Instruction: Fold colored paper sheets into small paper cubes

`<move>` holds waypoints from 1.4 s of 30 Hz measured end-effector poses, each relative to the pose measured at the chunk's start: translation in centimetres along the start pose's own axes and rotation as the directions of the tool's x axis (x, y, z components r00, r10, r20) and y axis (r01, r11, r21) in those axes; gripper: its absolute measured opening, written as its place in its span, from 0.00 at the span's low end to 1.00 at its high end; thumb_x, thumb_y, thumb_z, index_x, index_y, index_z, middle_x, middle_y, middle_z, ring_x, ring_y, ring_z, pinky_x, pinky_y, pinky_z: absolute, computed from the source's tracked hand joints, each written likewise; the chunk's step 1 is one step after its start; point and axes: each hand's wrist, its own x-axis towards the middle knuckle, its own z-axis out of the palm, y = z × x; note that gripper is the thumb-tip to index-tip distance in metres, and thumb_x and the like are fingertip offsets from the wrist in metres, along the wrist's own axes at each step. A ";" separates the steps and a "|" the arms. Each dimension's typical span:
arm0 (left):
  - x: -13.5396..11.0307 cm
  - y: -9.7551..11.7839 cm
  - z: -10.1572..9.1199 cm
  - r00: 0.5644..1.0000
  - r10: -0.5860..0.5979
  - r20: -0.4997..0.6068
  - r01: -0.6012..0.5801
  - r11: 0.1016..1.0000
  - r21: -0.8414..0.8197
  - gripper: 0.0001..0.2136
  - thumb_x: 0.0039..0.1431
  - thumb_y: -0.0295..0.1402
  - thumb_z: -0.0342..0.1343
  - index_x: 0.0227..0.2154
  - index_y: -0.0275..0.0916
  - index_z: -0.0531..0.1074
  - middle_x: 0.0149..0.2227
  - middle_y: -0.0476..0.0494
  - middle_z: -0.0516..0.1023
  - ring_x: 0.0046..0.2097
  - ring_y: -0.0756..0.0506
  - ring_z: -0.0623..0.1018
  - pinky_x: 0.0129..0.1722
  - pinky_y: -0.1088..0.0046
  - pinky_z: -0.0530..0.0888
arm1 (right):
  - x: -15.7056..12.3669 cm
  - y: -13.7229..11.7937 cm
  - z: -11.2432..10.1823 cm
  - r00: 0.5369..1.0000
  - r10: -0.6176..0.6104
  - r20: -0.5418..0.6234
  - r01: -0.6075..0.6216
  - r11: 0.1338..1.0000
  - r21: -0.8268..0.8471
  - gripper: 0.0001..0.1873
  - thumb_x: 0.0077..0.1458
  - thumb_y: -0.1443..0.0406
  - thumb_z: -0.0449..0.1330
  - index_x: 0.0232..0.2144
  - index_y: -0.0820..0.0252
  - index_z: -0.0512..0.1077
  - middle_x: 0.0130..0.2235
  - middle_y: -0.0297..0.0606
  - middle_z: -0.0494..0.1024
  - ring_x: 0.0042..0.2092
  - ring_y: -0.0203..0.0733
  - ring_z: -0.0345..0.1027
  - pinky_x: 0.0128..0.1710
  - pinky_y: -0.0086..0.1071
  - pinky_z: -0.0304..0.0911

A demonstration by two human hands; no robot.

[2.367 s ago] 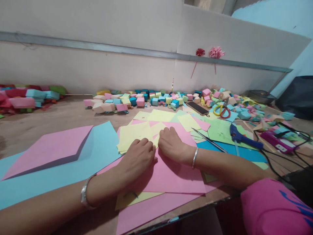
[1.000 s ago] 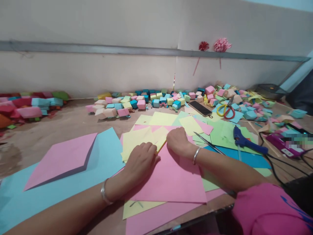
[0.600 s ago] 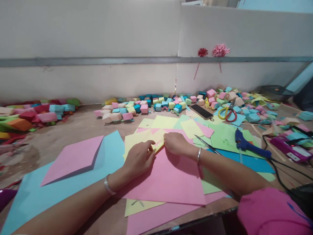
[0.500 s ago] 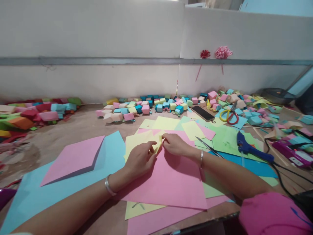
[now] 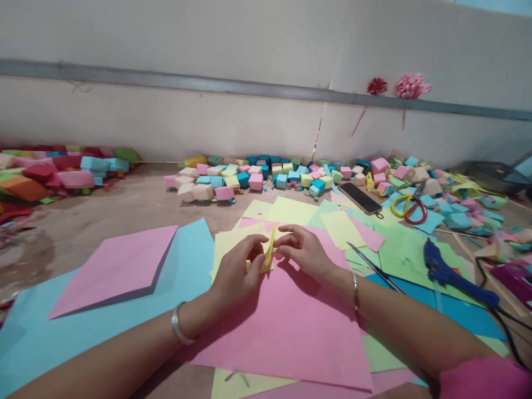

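Observation:
My left hand (image 5: 236, 271) and my right hand (image 5: 303, 250) meet over a big pink sheet (image 5: 291, 327) near the table's front. Both pinch a small yellow paper piece (image 5: 269, 256) that stands on edge between their fingertips, lifted slightly off the sheets. Each wrist carries a silver bangle. A stack of pale yellow sheets (image 5: 233, 244) lies just behind my left hand.
A folded pink sheet (image 5: 116, 266) on a light blue sheet (image 5: 83, 321) lies left. Several paper cubes (image 5: 249, 177) line the back wall. To the right are a phone (image 5: 359, 197), scissors (image 5: 409, 206), a blue glue gun (image 5: 453, 271) and green sheets (image 5: 399, 249).
My hands went from pressing flat on the papers to pinching the small yellow piece and lifting it upright. The view has shifted left and tilted a little.

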 end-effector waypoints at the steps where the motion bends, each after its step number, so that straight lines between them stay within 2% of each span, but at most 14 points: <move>1: 0.0 -0.1 0.0 1.000 0.014 -0.025 -0.014 1.000 -0.010 0.11 0.59 0.27 0.47 0.44 0.39 0.66 0.31 0.50 0.75 0.32 0.49 0.75 0.33 0.72 0.72 | -0.1 -0.2 0.1 1.000 0.004 -0.022 -0.004 1.000 0.001 0.23 0.48 0.67 0.62 0.47 0.60 0.64 0.36 0.38 0.79 0.33 0.39 0.74 0.35 0.36 0.70; 5: -0.4 -0.2 0.0 0.992 0.105 -0.063 -0.106 0.994 -0.004 0.09 0.61 0.26 0.47 0.43 0.40 0.66 0.35 0.47 0.75 0.37 0.48 0.76 0.37 0.71 0.73 | -0.6 -0.8 0.4 0.997 0.013 -0.081 -0.016 0.999 -0.040 0.26 0.49 0.62 0.64 0.49 0.58 0.63 0.40 0.40 0.78 0.36 0.40 0.74 0.34 0.35 0.70; 9: -0.4 -0.2 0.2 0.985 0.153 -0.082 -0.155 0.988 -0.019 0.06 0.62 0.27 0.48 0.39 0.41 0.67 0.35 0.47 0.75 0.36 0.49 0.75 0.37 0.70 0.73 | -0.8 -1.0 0.8 0.995 0.025 -0.094 -0.024 1.000 0.005 0.26 0.48 0.66 0.63 0.49 0.58 0.62 0.35 0.34 0.76 0.34 0.38 0.73 0.33 0.34 0.69; 12: -0.1 -0.4 0.3 0.991 0.001 -0.135 -0.021 0.988 -0.152 0.08 0.61 0.29 0.48 0.43 0.41 0.65 0.35 0.47 0.73 0.36 0.49 0.76 0.37 0.70 0.75 | -0.8 -1.0 0.9 0.990 -0.044 -0.134 0.049 0.998 0.032 0.21 0.47 0.69 0.59 0.46 0.58 0.64 0.32 0.31 0.75 0.34 0.36 0.72 0.33 0.31 0.68; 14: 0.2 -0.6 0.4 0.985 -0.136 -0.102 0.105 0.959 -0.264 0.10 0.61 0.30 0.47 0.45 0.41 0.63 0.36 0.47 0.71 0.35 0.48 0.76 0.34 0.70 0.76 | -0.8 -1.0 0.9 0.983 -0.099 -0.157 0.102 0.995 0.006 0.18 0.47 0.70 0.58 0.43 0.59 0.66 0.33 0.32 0.76 0.35 0.37 0.72 0.33 0.31 0.68; 16: 0.4 -0.8 0.4 0.978 -0.207 -0.036 0.187 0.934 -0.303 0.12 0.60 0.30 0.46 0.46 0.40 0.63 0.38 0.45 0.71 0.36 0.48 0.76 0.33 0.70 0.76 | -0.9 -1.0 1.0 0.981 -0.131 -0.145 0.127 0.991 -0.034 0.18 0.47 0.71 0.57 0.43 0.59 0.66 0.34 0.34 0.76 0.35 0.38 0.72 0.33 0.32 0.67; 20: 0.5 -0.9 0.4 0.985 -0.171 0.002 0.165 0.952 -0.259 0.19 0.55 0.24 0.45 0.50 0.39 0.61 0.45 0.40 0.73 0.45 0.45 0.75 0.42 0.64 0.75 | -1.1 -0.6 1.3 0.986 -0.150 -0.078 0.145 0.987 -0.069 0.21 0.49 0.71 0.56 0.47 0.59 0.64 0.35 0.34 0.75 0.35 0.38 0.71 0.34 0.33 0.67; 22: 0.4 -0.9 0.4 0.991 -0.136 0.007 0.133 0.952 -0.274 0.23 0.52 0.22 0.45 0.53 0.40 0.59 0.48 0.40 0.73 0.47 0.45 0.76 0.43 0.65 0.75 | -1.3 -0.4 1.4 0.988 -0.143 -0.055 0.138 0.987 -0.085 0.26 0.49 0.71 0.56 0.52 0.59 0.61 0.34 0.34 0.74 0.35 0.38 0.70 0.34 0.33 0.66; 26: 0.4 -0.9 0.3 0.983 -0.166 0.073 0.181 0.903 -0.391 0.26 0.49 0.21 0.45 0.53 0.42 0.57 0.39 0.47 0.77 0.39 0.47 0.77 0.36 0.69 0.74 | -1.8 -0.3 1.5 0.992 -0.129 -0.004 0.127 0.977 -0.172 0.36 0.50 0.71 0.56 0.62 0.57 0.51 0.33 0.32 0.74 0.32 0.35 0.68 0.31 0.30 0.63; 30: 0.7 -0.6 -0.3 0.963 -0.260 0.076 0.266 0.858 -0.439 0.18 0.55 0.27 0.46 0.51 0.40 0.61 0.29 0.51 0.74 0.31 0.48 0.74 0.32 0.70 0.71 | -2.0 -0.7 1.5 0.991 -0.129 0.036 0.134 0.959 -0.248 0.42 0.52 0.71 0.55 0.66 0.54 0.44 0.29 0.27 0.70 0.29 0.34 0.64 0.30 0.29 0.60; 33: 0.9 -0.2 -0.8 0.964 -0.261 0.042 0.250 0.846 -0.470 0.17 0.61 0.37 0.49 0.52 0.40 0.61 0.32 0.49 0.74 0.32 0.48 0.74 0.32 0.70 0.70 | -2.1 -0.7 1.4 0.991 -0.127 0.048 0.136 0.950 -0.281 0.43 0.53 0.71 0.55 0.67 0.51 0.43 0.27 0.26 0.67 0.28 0.33 0.63 0.29 0.29 0.59; 35: 0.9 0.1 -0.9 0.966 -0.247 0.071 0.247 0.814 -0.527 0.22 0.59 0.42 0.54 0.53 0.40 0.60 0.35 0.48 0.74 0.35 0.47 0.75 0.33 0.70 0.71 | -2.0 -0.5 1.3 0.988 -0.134 0.070 0.148 0.954 -0.262 0.42 0.54 0.71 0.55 0.67 0.50 0.44 0.28 0.27 0.68 0.29 0.34 0.63 0.30 0.30 0.60; 39: 0.9 0.4 -0.8 0.950 -0.279 0.138 0.303 0.721 -0.624 0.23 0.55 0.39 0.58 0.52 0.39 0.61 0.34 0.47 0.74 0.36 0.46 0.75 0.33 0.71 0.72 | -1.8 -0.4 1.1 0.990 -0.122 0.072 0.134 0.973 -0.190 0.31 0.57 0.66 0.54 0.63 0.54 0.57 0.32 0.32 0.71 0.32 0.35 0.65 0.32 0.32 0.63; 42: 0.9 0.8 -0.7 0.939 -0.304 0.158 0.330 0.679 -0.656 0.23 0.53 0.36 0.59 0.51 0.39 0.61 0.35 0.47 0.74 0.37 0.45 0.77 0.34 0.69 0.73 | -1.7 -0.7 0.9 0.994 -0.091 0.054 0.103 0.955 -0.279 0.32 0.57 0.60 0.58 0.62 0.57 0.59 0.39 0.37 0.73 0.35 0.37 0.67 0.34 0.35 0.65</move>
